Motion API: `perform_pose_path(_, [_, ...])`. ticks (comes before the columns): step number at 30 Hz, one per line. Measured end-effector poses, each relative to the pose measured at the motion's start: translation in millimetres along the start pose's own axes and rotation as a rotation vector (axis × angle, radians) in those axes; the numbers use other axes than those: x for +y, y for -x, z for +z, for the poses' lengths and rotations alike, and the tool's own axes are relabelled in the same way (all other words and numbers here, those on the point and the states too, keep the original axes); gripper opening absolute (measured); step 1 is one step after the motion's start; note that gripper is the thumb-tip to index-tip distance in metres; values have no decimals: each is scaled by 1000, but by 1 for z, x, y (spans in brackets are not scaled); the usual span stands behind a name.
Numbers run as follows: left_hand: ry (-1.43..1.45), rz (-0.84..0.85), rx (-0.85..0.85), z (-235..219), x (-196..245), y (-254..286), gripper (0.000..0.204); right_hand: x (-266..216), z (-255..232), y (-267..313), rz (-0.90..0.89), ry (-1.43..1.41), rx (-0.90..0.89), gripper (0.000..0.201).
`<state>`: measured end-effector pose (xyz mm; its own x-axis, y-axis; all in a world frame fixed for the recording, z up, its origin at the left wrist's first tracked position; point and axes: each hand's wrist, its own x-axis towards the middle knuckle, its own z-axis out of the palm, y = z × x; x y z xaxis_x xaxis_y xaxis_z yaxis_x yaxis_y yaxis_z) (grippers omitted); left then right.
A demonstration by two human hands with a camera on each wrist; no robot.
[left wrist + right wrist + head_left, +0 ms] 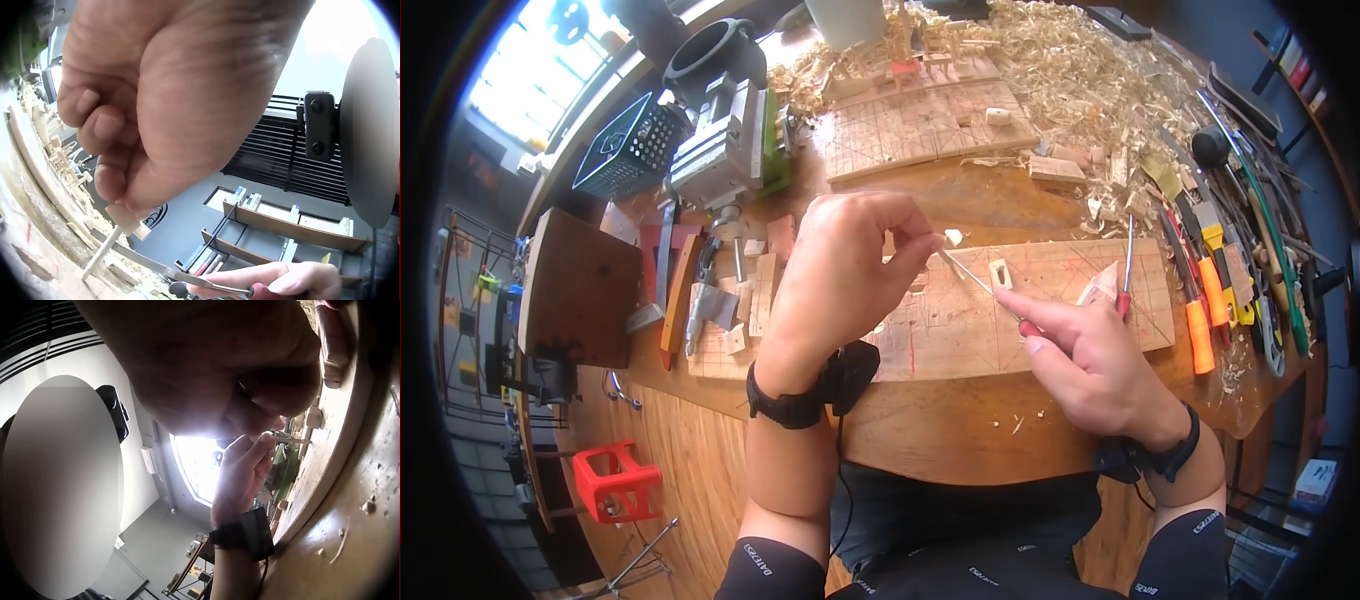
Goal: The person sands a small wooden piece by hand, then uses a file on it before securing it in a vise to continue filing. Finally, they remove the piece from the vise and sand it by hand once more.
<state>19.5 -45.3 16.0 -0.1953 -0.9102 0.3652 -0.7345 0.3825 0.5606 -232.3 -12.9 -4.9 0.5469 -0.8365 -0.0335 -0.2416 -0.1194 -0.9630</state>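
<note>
— What looked risky at that point?

— The small wooden piece (pixel 953 237) was pinched at the very tips of the left hand (pixel 852 268), just above centre in the head view. The right hand (pixel 1088 362) gripped a thin metal tool (pixel 975 282) by its red handle, its point aimed up and left at that piece. A slip, I judged, could have run the tip into the left fingertips (pixel 927 240), since they sat right beside the spot being worked.

— Could the piece itself have gone astray?

— Possibly. So little of it was held that a sideways push might have twisted it free onto the marked wooden board (pixel 1060 270) below, among the shavings (pixel 1050 60) and offcuts.

— Where exactly did it sit against the fingers?

— In the left wrist view, the thumb and curled fingers clamped its blocky head (pixel 128 219), with a slim peg sticking down, left of centre. It hung above the board; I couldn't tell whether the peg touched it.
</note>
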Motion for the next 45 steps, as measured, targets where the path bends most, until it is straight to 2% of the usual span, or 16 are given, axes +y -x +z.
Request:
perform_pose_path(2, [-4, -2, -4, 0, 2, 0, 14, 1, -2, -3, 85, 20, -23, 44])
perform_pose_path(6, [9, 7, -4, 1, 1, 1, 12, -6, -4, -4, 19, -38, 13, 45])
perform_pose_path(8, [-4, 13, -1, 1, 1, 1, 11, -9, -6, -2, 147, 92, -108, 48])
perform_pose_path(11, [-4, 11, -4, 1, 1, 0, 10, -11, -6, -1, 138, -41, -67, 49])
perform_pose_path(15, [6, 25, 13, 2, -2, 1, 7, -13, -7, -1, 186, 59, -132, 49])
perform_pose_path(18, [31, -5, -1, 2, -1, 1, 5, -8, -4, -1, 146, -8, -72, 49])
perform_pose_path(20, [22, -6, -3, 1, -2, 1, 5, -1, 0, 0, -22, 19, -25, 46])
perform_pose_path(23, [23, -6, -8, 2, -1, 1, 4, -8, -5, -4, 87, 120, -72, 46])
perform_pose_path(24, [30, -13, -5, 2, 0, 1, 3, -7, -4, -3, 87, 121, -70, 46])
perform_pose_path(26, [26, -13, 1, 2, 0, 1, 3, -3, 1, 1, -48, 2, 15, 46])
perform_pose_path(29, [25, -17, -3, 1, 0, 2, 3, -2, 0, -3, 27, 151, -63, 46])
perform_pose_path(36, [2, -2, 1, 0, 1, 0, 8, -3, 3, 0, -50, 139, -13, 47])
perform_pose_path(39, [8, -5, 13, 2, 0, 1, 10, -8, 2, 0, 37, 52, -15, 48])
perform_pose_path(41, [-5, -6, 16, 1, -1, 1, 11, -9, 4, 2, -58, 156, -24, 48])
perform_pose_path(45, [15, -11, 20, 2, 0, 1, 12, -5, 2, 1, 21, 89, -31, 49])
